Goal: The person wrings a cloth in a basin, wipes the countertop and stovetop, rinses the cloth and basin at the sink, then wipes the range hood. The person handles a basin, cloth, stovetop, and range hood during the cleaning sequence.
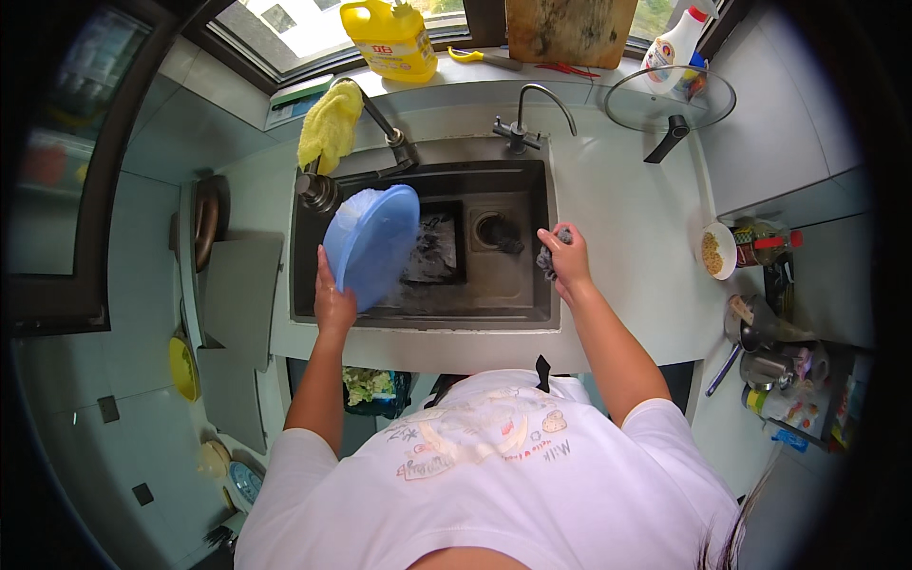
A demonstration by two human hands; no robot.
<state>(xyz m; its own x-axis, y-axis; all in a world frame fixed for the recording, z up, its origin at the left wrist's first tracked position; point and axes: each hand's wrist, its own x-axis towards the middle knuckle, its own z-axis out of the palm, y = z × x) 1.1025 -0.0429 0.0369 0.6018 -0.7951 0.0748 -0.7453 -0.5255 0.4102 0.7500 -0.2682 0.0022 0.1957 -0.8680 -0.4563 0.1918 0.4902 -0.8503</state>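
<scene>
My left hand (333, 298) grips the rim of a blue plastic basin (377, 249), tilted on its side over the left part of a dark kitchen sink (506, 303). Water splashes below the basin onto a dark rectangular tray or recess (463, 246) in the sink. Bunched in my right hand (566, 260), at the sink's right edge, is a grey scrubber or cloth (547, 262). A dark faucet (402, 153) stands behind the basin with a yellow cloth (329, 125) draped over it. Something dark lies by the drain (490, 229).
Behind the sink stand a small metal tap (524, 132), a yellow jug (390, 43) and a wooden board (570, 32). A glass lid (670, 100) leans at the back right. A white bowl (725, 249), bottles and pots line the right side. Grey panels (239, 292) stand at left.
</scene>
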